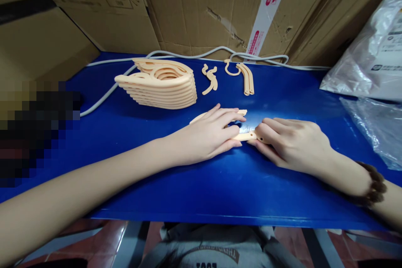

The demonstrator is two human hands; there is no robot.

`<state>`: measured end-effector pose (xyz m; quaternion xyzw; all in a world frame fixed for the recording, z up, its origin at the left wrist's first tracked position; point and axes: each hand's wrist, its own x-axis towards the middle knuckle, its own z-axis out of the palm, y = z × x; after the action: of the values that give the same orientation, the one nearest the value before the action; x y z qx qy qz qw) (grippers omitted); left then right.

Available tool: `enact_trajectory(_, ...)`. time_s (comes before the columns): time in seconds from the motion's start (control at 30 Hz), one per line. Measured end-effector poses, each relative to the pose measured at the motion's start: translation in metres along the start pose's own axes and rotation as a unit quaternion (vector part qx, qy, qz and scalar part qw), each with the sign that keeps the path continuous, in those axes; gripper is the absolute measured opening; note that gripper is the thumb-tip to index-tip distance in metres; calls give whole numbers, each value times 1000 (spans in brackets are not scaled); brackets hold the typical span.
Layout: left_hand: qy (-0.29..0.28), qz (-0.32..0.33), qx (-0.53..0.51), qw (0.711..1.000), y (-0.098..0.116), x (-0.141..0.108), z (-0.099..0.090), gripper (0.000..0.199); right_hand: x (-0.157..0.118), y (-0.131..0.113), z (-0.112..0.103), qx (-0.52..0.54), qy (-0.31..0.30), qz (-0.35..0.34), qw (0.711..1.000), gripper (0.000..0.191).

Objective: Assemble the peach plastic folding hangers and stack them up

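Note:
My left hand (213,134) lies over a cream plastic hanger piece (242,112), its thumb and fingers closed around the near side. Most of that piece is hidden beneath the hand. My right hand (289,142) has its fingers curled round a smaller hanger arm (260,138), which meets the end of the hanger piece between my hands. Both parts have small dark holes near the joint. Beyond my left hand stands a neat stack of cream hanger bodies (166,92).
Behind my hands on the blue table (201,192) lie small curved pieces (210,79), a hook (232,71) and loose hanger arms (248,79). A white cable (207,53) runs along the back by cardboard boxes (201,12). Plastic bags (364,63) occupy the right side.

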<state>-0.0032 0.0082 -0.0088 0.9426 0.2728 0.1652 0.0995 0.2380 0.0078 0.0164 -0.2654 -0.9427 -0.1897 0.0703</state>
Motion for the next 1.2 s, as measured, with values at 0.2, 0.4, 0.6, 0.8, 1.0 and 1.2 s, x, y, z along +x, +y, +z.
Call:
enact_trajectory(0.2,-9,9,3,1000,-1,0,1,26,0,2,1,123,-34,40,991,39)
enact_trajectory(0.4,-22,14,-10,1000,0,0,0,25,1,3,3,188,-43,43,980,38)
enact_trajectory(0.6,-28,30,-40,998,-1,-1,-4,28,-1,2,4,216,-45,35,975,39)
enact_trajectory(0.8,-25,49,-46,997,-1,-1,-4,26,-3,2,4,243,-55,32,968,35)
enact_trajectory(1.0,-20,61,-46,997,-1,-1,-5,28,-1,2,4,240,-49,28,969,35)
enact_trajectory(1.2,-32,62,-46,996,-1,-1,-5,27,-1,0,6,247,-38,13,968,34)
